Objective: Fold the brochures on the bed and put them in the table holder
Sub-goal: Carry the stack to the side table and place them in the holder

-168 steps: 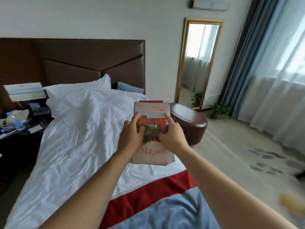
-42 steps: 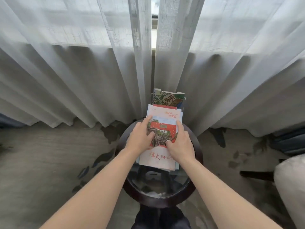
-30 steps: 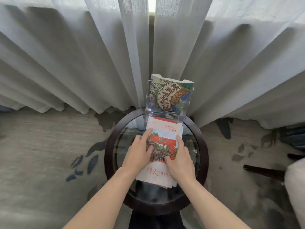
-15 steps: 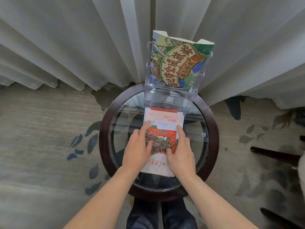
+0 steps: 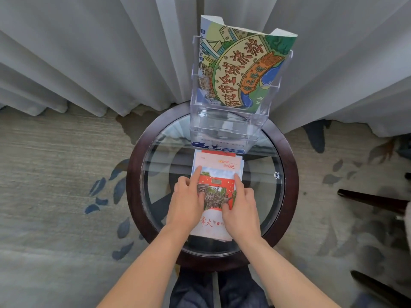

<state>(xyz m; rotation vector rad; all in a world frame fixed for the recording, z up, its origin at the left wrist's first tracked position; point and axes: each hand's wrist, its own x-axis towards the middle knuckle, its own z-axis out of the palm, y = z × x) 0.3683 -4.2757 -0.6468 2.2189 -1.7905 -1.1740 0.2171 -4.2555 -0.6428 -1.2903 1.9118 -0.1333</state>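
Observation:
A stack of folded red-and-cream brochures [image 5: 216, 165] lies flat over the glass top of a round dark-rimmed table [image 5: 135, 174]. My left hand [image 5: 185, 202] grips its left edge and my right hand [image 5: 239, 208] its right edge, thumbs on top. Right behind the stack stands a clear tiered acrylic holder [image 5: 224, 127]. Its rear pocket holds a large green-and-blue illustrated brochure [image 5: 242, 65]; the front pockets look empty. The stack's far edge almost touches the holder's base.
White sheer curtains [image 5: 100, 52] hang close behind the table and holder. Patterned grey carpet [image 5: 55, 185] surrounds the table. Dark chair legs [image 5: 373, 201] stick in from the right. My dark-trousered legs [image 5: 218, 290] are at the table's near edge.
I carried the stack from the bed to the table by the curtains. Over the last second it came down onto the glass, close in front of the holder; both hands still grip it.

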